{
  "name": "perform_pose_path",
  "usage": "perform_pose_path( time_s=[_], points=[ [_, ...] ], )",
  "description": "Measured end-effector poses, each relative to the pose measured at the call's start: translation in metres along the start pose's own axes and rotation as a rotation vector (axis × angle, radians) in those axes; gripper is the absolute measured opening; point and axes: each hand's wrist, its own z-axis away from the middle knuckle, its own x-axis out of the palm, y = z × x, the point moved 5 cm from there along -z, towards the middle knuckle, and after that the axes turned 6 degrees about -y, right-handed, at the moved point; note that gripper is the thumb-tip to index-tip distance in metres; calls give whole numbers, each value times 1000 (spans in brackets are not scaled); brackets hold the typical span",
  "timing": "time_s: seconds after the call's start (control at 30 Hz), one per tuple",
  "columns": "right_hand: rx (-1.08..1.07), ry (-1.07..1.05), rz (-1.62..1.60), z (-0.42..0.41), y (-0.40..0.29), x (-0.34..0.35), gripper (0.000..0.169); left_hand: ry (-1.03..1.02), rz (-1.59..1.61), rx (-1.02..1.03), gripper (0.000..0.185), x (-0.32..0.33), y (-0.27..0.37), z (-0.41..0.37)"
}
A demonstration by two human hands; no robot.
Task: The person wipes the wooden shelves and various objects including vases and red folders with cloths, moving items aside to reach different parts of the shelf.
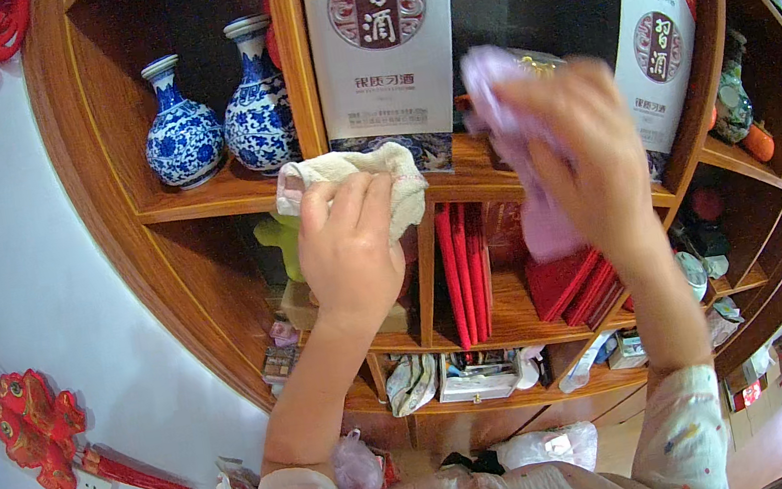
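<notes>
My left hand (352, 250) grips a folded cream cloth (388, 176) against the front edge of a wooden shelf (218, 200). Blurred by motion, my right hand (585, 147) holds a lilac cloth (546, 217) that hangs below the fingers. Behind the cream cloth stands a tall silver-white carton (385, 55) bearing printed writing. A similar carton (661, 45) leans at the right of the same compartment. The lilac cloth and right hand partly hide a dark object with gold markings (538, 61).
Two blue-and-white porcelain vases (183, 135) stand left of the upright divider (296, 54). Red folders (467, 271) fill part of the lower compartment. Below is an open white drawer box (479, 375) of small items. A red fish ornament (39, 426) hangs on the left wall.
</notes>
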Motion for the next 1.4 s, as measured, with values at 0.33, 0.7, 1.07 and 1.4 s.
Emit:
perform_pose_path(
  time_s=[0.33, 0.7, 1.07, 1.4],
  points=[
    [-151, 105, 305, -137, 18, 69, 41, 50, 103, 27, 41, 2, -2, -4],
    [-122, -270, -89, 0, -25, 70, 33, 41, 106, 38, 43, 3, -8, 2],
    [26, -299, -108, 16, -26, 69, 39, 199, 199, -19, 52, -2, -20, 21],
    [161, -305, 260, 80, 15, 10, 29, -6, 260, 84, 49, 18, 29, 9]
  ],
)
